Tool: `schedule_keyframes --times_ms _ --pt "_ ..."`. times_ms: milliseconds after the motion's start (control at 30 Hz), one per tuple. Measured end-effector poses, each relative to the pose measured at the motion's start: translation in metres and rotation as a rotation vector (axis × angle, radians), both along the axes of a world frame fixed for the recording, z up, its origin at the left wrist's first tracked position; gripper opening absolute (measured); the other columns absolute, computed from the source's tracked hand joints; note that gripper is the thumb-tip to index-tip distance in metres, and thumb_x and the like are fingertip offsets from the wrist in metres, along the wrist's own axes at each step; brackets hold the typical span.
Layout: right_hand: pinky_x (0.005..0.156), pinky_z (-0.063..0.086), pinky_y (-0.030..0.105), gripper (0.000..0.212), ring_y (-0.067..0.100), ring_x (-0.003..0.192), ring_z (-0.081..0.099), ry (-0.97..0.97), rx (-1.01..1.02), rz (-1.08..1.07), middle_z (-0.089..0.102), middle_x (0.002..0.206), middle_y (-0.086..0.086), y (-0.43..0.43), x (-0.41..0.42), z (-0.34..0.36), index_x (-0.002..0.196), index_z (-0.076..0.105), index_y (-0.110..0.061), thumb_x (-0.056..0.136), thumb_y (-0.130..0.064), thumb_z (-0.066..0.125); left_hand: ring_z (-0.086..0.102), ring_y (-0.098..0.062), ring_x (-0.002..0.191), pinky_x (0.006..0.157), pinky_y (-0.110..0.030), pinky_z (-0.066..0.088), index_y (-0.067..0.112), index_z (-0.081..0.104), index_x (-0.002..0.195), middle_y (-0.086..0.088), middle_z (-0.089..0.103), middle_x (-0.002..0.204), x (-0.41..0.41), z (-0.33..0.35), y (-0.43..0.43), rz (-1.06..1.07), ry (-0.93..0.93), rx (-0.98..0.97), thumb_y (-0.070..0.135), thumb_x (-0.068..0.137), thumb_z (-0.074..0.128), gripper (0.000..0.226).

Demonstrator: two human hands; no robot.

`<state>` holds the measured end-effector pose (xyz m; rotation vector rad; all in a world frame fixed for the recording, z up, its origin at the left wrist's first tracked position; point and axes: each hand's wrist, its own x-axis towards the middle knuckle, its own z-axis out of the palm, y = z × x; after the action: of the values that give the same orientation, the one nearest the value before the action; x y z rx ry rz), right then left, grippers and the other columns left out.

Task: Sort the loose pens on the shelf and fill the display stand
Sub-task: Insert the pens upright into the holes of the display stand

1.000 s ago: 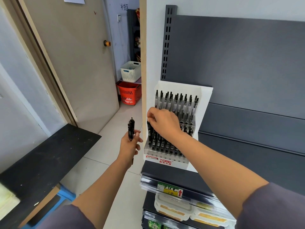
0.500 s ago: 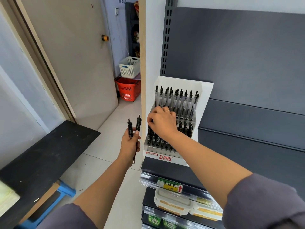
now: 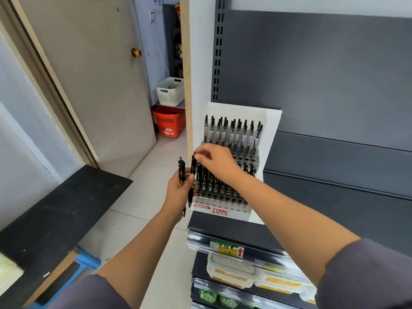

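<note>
Pens (image 3: 181, 169): left hand (image 3: 177, 194) grips two, centre frame. Right hand (image 3: 217, 162) apparently pinches one's top, beside display stand (image 3: 223, 212).

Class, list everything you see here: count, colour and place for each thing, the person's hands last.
display stand: one, white, on the shelf.
stand pens: many, black and clear, upright in two tiers.
held pens: two, black, in the left hand.
shelf: one, dark grey, under the stand.
lidded boxes: several, pale, below the shelf.
red basket: one, red, floor beyond door.
white basket: one, white, beyond the red basket.
door: one, beige, left.
board: one, black, lower left.
left hand: grips both held pens.
right hand: pinches one held pen's top.
</note>
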<state>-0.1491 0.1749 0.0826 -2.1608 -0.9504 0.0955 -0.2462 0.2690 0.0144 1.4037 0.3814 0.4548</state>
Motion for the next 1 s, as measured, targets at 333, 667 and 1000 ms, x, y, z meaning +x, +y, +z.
schedule_keyframes --times_ms 333,667,1000 --pt "0.052 0.051 0.017 0.009 0.009 0.059 0.061 0.329 0.228 -0.101 0.065 0.079 -0.001 -0.06 0.011 0.009 0.097 0.065 -0.008 0.093 -0.013 0.058 0.057 -0.016 0.076 0.074 -0.033 0.051 0.005 0.053 0.117 -0.003 0.059 0.083 0.024 0.007 -0.044 -0.214 0.007 0.085 0.015 0.096 0.049 0.023" --pt "0.078 0.053 0.037 0.008 0.013 0.082 0.063 -0.034 0.045 -0.334 0.065 0.081 -0.01 -0.113 0.015 0.006 0.084 0.059 -0.029 0.091 -0.029 0.056 0.055 -0.018 0.068 0.061 -0.03 0.045 0.013 0.054 0.115 -0.001 0.06 0.079 0.039 -0.008 -0.066 -0.063 0.151 0.543 0.039 0.095 0.045 0.033" --pt "0.068 0.051 0.032 0.013 0.013 0.075 0.061 -0.205 -0.009 -0.317 0.062 0.077 -0.012 -0.125 0.007 -0.003 0.096 0.063 -0.022 0.094 -0.03 0.053 0.044 -0.012 0.071 0.061 -0.026 0.036 0.018 0.043 0.118 0.006 0.047 0.081 0.039 -0.018 -0.079 -0.222 0.036 0.402 0.049 0.088 0.046 0.043"
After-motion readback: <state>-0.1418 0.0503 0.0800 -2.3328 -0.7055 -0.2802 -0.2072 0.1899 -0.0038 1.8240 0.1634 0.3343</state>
